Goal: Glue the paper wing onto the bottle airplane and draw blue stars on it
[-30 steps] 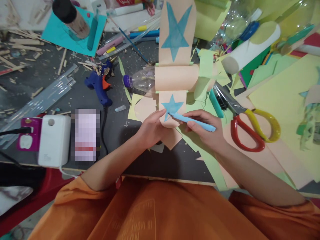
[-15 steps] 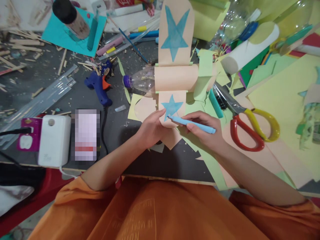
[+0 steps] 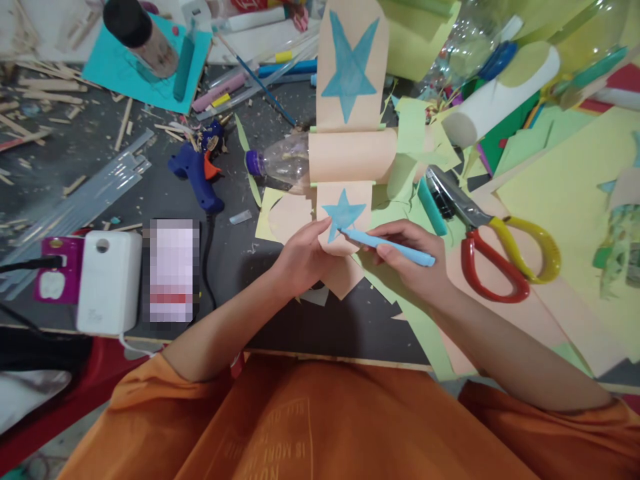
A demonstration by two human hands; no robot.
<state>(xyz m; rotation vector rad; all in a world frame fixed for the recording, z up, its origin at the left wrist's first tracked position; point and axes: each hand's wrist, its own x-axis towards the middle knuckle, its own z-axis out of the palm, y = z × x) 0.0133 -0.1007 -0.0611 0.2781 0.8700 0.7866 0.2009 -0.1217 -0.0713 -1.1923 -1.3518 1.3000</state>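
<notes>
A model plane made of a clear plastic bottle (image 3: pixel 287 160) with a purple cap lies across the table, its middle wrapped in peach paper (image 3: pixel 353 157). Peach paper wings stick out both ways. The far wing (image 3: pixel 325 107) carries a large blue star (image 3: pixel 349 73); the near wing (image 3: pixel 363 193) has a smaller blue star (image 3: pixel 344 210). My left hand (image 3: pixel 305 260) pinches the near wing's edge, thumb on top. In my right hand (image 3: pixel 413 257) is a light blue marker (image 3: pixel 395 247), its tip on the lower part of the smaller star.
Scissors (image 3: pixel 493 250) with red and yellow handles lie right, on paper sheets (image 3: pixel 555 180). To the left are a blue glue gun (image 3: pixel 197 175), a phone (image 3: pixel 171 270), a white power bank (image 3: pixel 109 283), glue sticks (image 3: pixel 95 193) and wood scraps (image 3: pixel 47 85).
The marker tip has shifted slightly right and up within the smaller star, my right hand moving with it. My left hand and the plane stay where they were.
</notes>
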